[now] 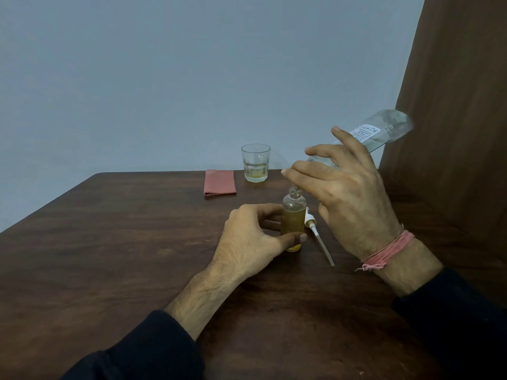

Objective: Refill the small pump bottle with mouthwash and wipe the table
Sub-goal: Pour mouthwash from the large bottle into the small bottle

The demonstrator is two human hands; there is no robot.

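A small clear pump bottle (293, 215) stands upright on the dark wooden table (109, 242), its neck uncapped and amber liquid filling most of it. My left hand (252, 239) grips its lower body between thumb and fingers. Above it my right hand (348, 193) holds a large clear mouthwash bottle (381, 130), tipped so its mouth points down at the small bottle's neck; the mouth is hidden behind my fingers. The white pump head with its long tube (318, 234) lies on the table just right of the small bottle.
A folded pink cloth (219, 182) lies near the table's far edge. Beside it on the right stands a glass tumbler (255, 163) with a little yellowish liquid. A brown curtain (452, 105) hangs at the right, behind a grey wall.
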